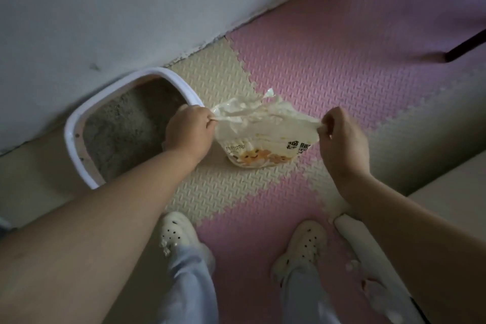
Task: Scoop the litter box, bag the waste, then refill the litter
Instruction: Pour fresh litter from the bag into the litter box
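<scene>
The printed litter bag [263,137] is held over the foam mat [215,187], just beside the litter box [76,155] set against the wall. Its torn top is pinched at one corner by the left hand [189,131] and at the other by the right hand [342,139]. The refill is judged to be in hand; next, the bag's mouth must be swung over the box rim and tipped without the slack film slipping.

Glossy crinkled plastic litter bag [263,137], smooth white plastic litter box [79,155] rim, coarse grey granular litter [126,126], matt embossed foam floor mats [328,60], perforated rubbery clogs [176,231]
</scene>
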Demonstrator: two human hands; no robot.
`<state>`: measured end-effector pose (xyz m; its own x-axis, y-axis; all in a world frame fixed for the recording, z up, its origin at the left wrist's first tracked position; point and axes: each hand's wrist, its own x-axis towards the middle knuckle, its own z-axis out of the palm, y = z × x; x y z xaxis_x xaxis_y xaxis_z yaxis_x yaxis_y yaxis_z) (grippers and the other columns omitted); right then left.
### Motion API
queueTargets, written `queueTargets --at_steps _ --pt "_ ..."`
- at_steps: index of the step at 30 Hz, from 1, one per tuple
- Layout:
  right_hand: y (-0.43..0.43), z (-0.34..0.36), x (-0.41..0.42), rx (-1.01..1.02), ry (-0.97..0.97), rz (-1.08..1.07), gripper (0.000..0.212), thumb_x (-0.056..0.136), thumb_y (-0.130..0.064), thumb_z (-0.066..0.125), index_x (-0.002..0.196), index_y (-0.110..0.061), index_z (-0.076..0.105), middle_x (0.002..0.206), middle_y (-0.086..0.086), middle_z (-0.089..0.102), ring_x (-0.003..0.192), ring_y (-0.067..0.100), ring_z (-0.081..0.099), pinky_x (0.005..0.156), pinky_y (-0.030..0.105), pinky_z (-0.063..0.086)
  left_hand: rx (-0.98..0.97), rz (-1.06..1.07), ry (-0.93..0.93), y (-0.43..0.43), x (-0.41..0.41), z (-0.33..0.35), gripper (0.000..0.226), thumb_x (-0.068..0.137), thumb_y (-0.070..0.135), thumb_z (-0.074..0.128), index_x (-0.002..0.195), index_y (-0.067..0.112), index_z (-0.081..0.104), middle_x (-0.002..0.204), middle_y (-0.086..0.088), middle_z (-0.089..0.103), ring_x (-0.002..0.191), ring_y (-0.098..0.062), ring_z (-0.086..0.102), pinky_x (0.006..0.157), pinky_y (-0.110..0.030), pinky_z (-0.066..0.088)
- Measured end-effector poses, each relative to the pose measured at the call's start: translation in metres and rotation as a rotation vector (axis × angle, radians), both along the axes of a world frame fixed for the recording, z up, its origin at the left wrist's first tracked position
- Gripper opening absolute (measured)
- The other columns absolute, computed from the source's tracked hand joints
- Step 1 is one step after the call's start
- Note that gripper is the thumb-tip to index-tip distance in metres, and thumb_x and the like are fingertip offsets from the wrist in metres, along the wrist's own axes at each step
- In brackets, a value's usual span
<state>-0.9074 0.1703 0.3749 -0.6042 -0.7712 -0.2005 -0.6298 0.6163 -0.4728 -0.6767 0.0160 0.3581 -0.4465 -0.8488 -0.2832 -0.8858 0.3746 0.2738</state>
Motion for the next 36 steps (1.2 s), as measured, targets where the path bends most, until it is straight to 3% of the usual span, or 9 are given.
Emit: queueTargets --at_steps 4,7,11,14,16,19,27,31,36 --pt "0.012 -0.023 0.007 -0.094 -0.113 -0.076 0.036 0.088 -0.022 0.062 0.121 -0.016 0.048 0.092 -0.002 0.060 0.087 0.017 0.056 0.076 0.042 0.051 -0.145 -0.058 0.111 0.013 -0.036 -0.014 0.053 0.076 0.008 0.064 0.127 0.005 0.050 0.131 -0.016 0.051 0.119 -0.035 0.047 0.096 -0.042 0.041" --pt "0.007 -0.047 0.014 -0.191 -0.201 -0.169 0.059 0.083 -0.044 0.064 0.133 -0.020 0.043 0.109 -0.007 0.059 0.103 0.009 0.055 0.088 0.029 0.047 -0.199 -0.155 0.157 0.017 -0.055 -0.042 0.068 0.083 0.018 0.060 0.144 0.008 0.032 0.147 -0.017 0.036 0.133 -0.031 0.037 0.106 -0.044 0.037" --pt "-0.001 -0.086 0.030 -0.254 -0.304 -0.164 0.085 0.066 -0.062 0.067 0.139 -0.032 0.034 0.124 -0.014 0.054 0.116 0.006 0.051 0.093 0.029 0.045 -0.323 -0.181 0.223 -0.003 -0.055 -0.086 0.067 0.087 0.051 0.054 0.139 0.011 0.043 0.132 -0.012 0.054 0.115 -0.029 0.055 0.086 -0.041 0.048" --pt "-0.024 -0.118 0.021 -0.184 -0.210 -0.072 0.047 0.079 -0.045 0.068 0.121 -0.028 0.052 0.110 -0.015 0.058 0.093 0.007 0.061 0.072 0.027 0.052 -0.447 -0.291 0.309 -0.034 -0.066 -0.110 0.068 0.083 0.059 0.052 0.131 0.011 0.053 0.110 -0.009 0.065 0.093 -0.027 0.063 0.068 -0.034 0.051" --pt "-0.046 -0.129 0.003 -0.219 -0.146 -0.055 0.016 0.088 -0.037 0.061 0.095 -0.022 0.062 0.087 -0.006 0.066 0.067 0.012 0.064 0.056 0.038 0.055 -0.504 -0.360 0.352 -0.056 -0.081 -0.121 0.067 0.082 0.061 0.053 0.127 0.012 0.057 0.105 -0.008 0.067 0.089 -0.026 0.065 0.066 -0.033 0.050" --pt "-0.069 -0.136 -0.022 -0.229 -0.082 -0.041 0.026 0.090 -0.037 0.059 0.079 -0.014 0.062 0.067 0.003 0.067 0.058 0.021 0.065 0.055 0.048 0.055 -0.587 -0.415 0.372 -0.084 -0.101 -0.129 0.065 0.077 0.066 0.052 0.117 0.016 0.063 0.099 -0.003 0.067 0.085 -0.025 0.064 0.065 -0.032 0.046" --pt "-0.093 -0.117 -0.006 -0.228 -0.041 -0.102 0.024 0.086 -0.032 0.067 0.080 -0.009 0.070 0.073 0.005 0.070 0.068 0.022 0.068 0.065 0.040 0.056 -0.395 -0.464 0.246 -0.108 -0.105 -0.110 0.072 0.067 0.073 0.062 0.120 0.025 0.059 0.107 0.000 0.065 0.096 -0.024 0.061 0.069 -0.030 0.044" --pt "-0.087 -0.121 0.011 -0.249 -0.021 -0.129 0.028 0.084 -0.034 0.069 0.083 -0.006 0.071 0.074 0.008 0.071 0.068 0.024 0.068 0.065 0.043 0.056 -0.454 -0.569 0.384 -0.103 -0.090 -0.114 0.097 0.065 0.071 0.061 0.144 0.019 0.037 0.137 -0.006 0.047 0.122 -0.027 0.048 0.095 -0.040 0.041" --pt "-0.087 -0.115 0.015 -0.285 0.028 -0.025 0.022 0.086 -0.027 0.067 0.069 -0.013 0.065 0.057 -0.007 0.060 0.050 0.003 0.054 0.049 0.019 0.043 -0.407 -0.849 0.564 -0.076 -0.107 -0.094 0.092 0.071 0.066 0.062 0.146 0.020 0.034 0.147 0.000 0.042 0.134 -0.017 0.037 0.109 -0.034 0.030"
